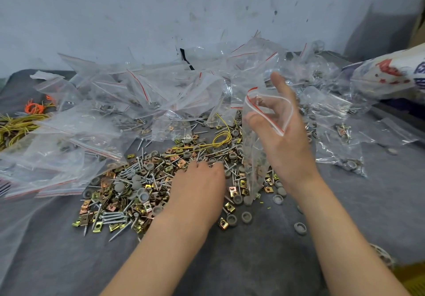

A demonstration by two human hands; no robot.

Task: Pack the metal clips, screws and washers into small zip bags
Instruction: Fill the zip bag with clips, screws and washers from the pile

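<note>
Currently the zip bag (255, 157) hangs upright at the right edge of the loose pile (138, 187), its red-striped mouth held wide by the right hand (285, 139), thumb and fingers hooked in the lip. Parts show through its lower end; whether they are inside or behind it is unclear. The left hand (200, 185) lies palm-down on the metal clips (84, 217), screws (112, 215) and grey washers (231, 220), fingertips buried, so I cannot tell if they pinch anything. Best bet: pinch a small set, keep the mouth round and low, and drop screws head-first so the points don't catch the film. A yellow wire (223, 138) loops across the pile just beside the bag and could snag. Filled bags (138, 102) crowd the pile's far and left edges. Stray washers dot the cloth-covered desk (253, 261). Yellow ties (16, 127) lie far left and a printed sack (386, 75) far right.
</note>
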